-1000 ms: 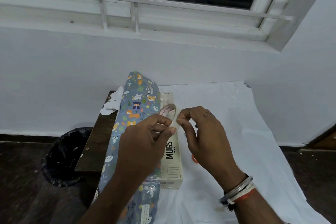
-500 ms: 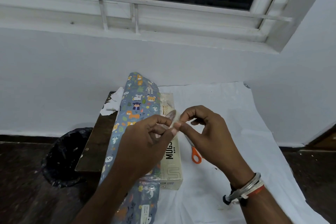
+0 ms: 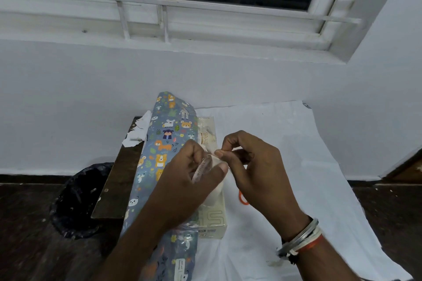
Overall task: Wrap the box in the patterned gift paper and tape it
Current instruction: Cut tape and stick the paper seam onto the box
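Cream box, rolled animal-print paper, left hand and right hand pinching tape

Both forearms enter from the bottom edge and converge toward centre. The left hand has its back to the camera, fingers curled and thumb laid across, gripping a tape roll. The right hand is knuckles up, thumb and forefinger pinching at the tape roll's edge, other fingers loosely curled. Fingertips of both hands are close together. Bangles sit on the right wrist.
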Demonstrator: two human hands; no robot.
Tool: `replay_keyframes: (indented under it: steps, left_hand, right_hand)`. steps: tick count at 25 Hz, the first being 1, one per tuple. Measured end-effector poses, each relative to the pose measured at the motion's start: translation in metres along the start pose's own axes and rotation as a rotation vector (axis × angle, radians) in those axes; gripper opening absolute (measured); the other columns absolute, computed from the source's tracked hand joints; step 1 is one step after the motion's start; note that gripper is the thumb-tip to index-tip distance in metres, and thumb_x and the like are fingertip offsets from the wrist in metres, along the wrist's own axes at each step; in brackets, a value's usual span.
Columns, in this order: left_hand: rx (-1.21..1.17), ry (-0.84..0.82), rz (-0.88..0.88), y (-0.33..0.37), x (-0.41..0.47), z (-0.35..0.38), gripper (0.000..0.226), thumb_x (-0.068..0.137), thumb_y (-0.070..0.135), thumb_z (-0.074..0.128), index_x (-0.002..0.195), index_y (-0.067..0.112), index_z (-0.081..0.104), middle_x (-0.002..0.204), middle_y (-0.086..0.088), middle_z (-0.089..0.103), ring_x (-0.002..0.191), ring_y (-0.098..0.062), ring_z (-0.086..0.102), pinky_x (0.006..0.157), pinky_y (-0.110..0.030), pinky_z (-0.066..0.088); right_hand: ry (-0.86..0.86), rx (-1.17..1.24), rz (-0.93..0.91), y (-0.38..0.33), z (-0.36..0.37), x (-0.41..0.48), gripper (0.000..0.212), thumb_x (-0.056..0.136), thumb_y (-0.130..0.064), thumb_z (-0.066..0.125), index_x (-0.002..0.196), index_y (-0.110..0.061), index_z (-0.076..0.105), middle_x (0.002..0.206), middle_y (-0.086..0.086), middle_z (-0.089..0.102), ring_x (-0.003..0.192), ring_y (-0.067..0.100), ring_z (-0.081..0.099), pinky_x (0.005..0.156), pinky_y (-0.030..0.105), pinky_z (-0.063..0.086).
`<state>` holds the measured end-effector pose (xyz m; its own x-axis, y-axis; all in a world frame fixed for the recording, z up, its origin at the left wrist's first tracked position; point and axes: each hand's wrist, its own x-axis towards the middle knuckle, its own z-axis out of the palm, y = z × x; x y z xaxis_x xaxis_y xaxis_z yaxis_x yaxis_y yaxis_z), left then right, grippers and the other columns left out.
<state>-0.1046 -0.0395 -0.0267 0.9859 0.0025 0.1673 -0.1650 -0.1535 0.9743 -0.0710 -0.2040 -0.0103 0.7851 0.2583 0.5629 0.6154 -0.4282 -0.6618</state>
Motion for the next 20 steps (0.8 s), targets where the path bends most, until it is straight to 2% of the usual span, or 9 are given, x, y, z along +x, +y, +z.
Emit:
replay_keyframes:
  steps: [3, 5, 6, 9, 10, 13, 15, 18, 20]
  left_hand:
    - [-0.082, 0.004, -0.101, 0.007, -0.001, 0.004, 0.030, 0.089, 0.033, 0.073, 0.089, 0.026, 0.043, 0.082, -0.005, 0.068, 0.066, -0.013, 0.061, 0.062, -0.028, 0.048]
    - [-0.006, -0.019, -0.051, 0.009, -0.003, 0.004, 0.026, 0.088, 0.042, 0.069, 0.098, 0.027, 0.050, 0.091, -0.001, 0.071, 0.074, -0.019, 0.068, 0.065, -0.036, 0.053]
    - [0.043, -0.051, -0.005, 0.009, -0.004, 0.004, 0.033, 0.083, 0.050, 0.067, 0.102, 0.027, 0.053, 0.092, 0.001, 0.070, 0.077, -0.022, 0.068, 0.067, -0.041, 0.054]
    - [0.079, -0.067, -0.002, 0.007, -0.006, 0.003, 0.050, 0.070, 0.062, 0.067, 0.106, 0.028, 0.056, 0.092, 0.006, 0.071, 0.081, -0.016, 0.070, 0.070, -0.035, 0.058]
    - [0.050, -0.045, -0.044, 0.005, -0.006, 0.003, 0.051, 0.068, 0.063, 0.067, 0.105, 0.030, 0.056, 0.093, 0.007, 0.072, 0.083, -0.016, 0.071, 0.072, -0.036, 0.059]
    - [-0.016, -0.011, -0.137, -0.001, -0.001, 0.005, 0.043, 0.067, 0.061, 0.065, 0.098, 0.032, 0.060, 0.089, 0.000, 0.075, 0.083, -0.028, 0.072, 0.077, -0.056, 0.058]
    - [-0.032, -0.031, -0.174, -0.002, 0.000, 0.006, 0.040, 0.067, 0.064, 0.062, 0.091, 0.032, 0.063, 0.089, -0.003, 0.076, 0.085, -0.034, 0.071, 0.081, -0.061, 0.056]
    - [-0.072, -0.044, -0.194, -0.004, -0.001, 0.008, 0.035, 0.069, 0.059, 0.064, 0.094, 0.035, 0.063, 0.095, 0.000, 0.077, 0.089, -0.028, 0.073, 0.083, -0.057, 0.057]
    - [-0.110, -0.032, -0.161, -0.005, -0.001, 0.009, 0.028, 0.077, 0.040, 0.068, 0.104, 0.036, 0.061, 0.099, 0.002, 0.078, 0.089, -0.020, 0.075, 0.080, -0.043, 0.059]
  right_hand:
    - [0.005, -0.021, 0.023, -0.001, 0.002, 0.000, 0.012, 0.098, -0.014, 0.070, 0.092, -0.021, 0.062, 0.083, -0.016, 0.061, 0.065, 0.012, 0.066, 0.059, 0.014, 0.045]
    - [-0.008, 0.001, 0.057, -0.001, 0.003, -0.001, 0.013, 0.098, -0.012, 0.069, 0.092, -0.021, 0.061, 0.081, -0.016, 0.060, 0.061, 0.009, 0.062, 0.057, 0.011, 0.042]
    - [-0.009, 0.002, 0.068, -0.001, 0.002, -0.001, 0.013, 0.098, -0.011, 0.068, 0.092, -0.020, 0.061, 0.081, -0.015, 0.060, 0.061, 0.007, 0.061, 0.056, 0.010, 0.040]
    - [-0.003, 0.010, 0.093, -0.001, 0.002, 0.000, 0.014, 0.099, -0.011, 0.067, 0.093, -0.021, 0.060, 0.086, -0.012, 0.061, 0.065, 0.012, 0.066, 0.056, 0.010, 0.039]
    - [0.003, 0.001, 0.077, -0.002, 0.002, 0.000, 0.014, 0.099, -0.011, 0.067, 0.092, -0.021, 0.059, 0.085, -0.012, 0.061, 0.065, 0.015, 0.066, 0.056, 0.012, 0.041]
    - [0.057, -0.113, -0.039, -0.003, 0.006, -0.002, 0.014, 0.098, -0.008, 0.067, 0.092, -0.018, 0.059, 0.083, -0.009, 0.060, 0.071, 0.015, 0.065, 0.061, 0.028, 0.051]
    - [0.096, -0.067, -0.019, -0.002, 0.006, -0.002, 0.013, 0.098, -0.008, 0.067, 0.092, -0.016, 0.059, 0.083, -0.007, 0.061, 0.070, 0.013, 0.070, 0.060, 0.025, 0.052]
    - [0.074, 0.016, 0.067, -0.002, 0.004, 0.000, 0.012, 0.098, -0.010, 0.068, 0.092, -0.016, 0.059, 0.085, -0.007, 0.064, 0.067, 0.011, 0.072, 0.058, 0.025, 0.055]
    - [0.050, 0.075, 0.139, -0.002, 0.003, 0.000, 0.012, 0.097, -0.012, 0.070, 0.091, -0.018, 0.061, 0.083, -0.009, 0.067, 0.069, 0.009, 0.073, 0.059, 0.024, 0.056]
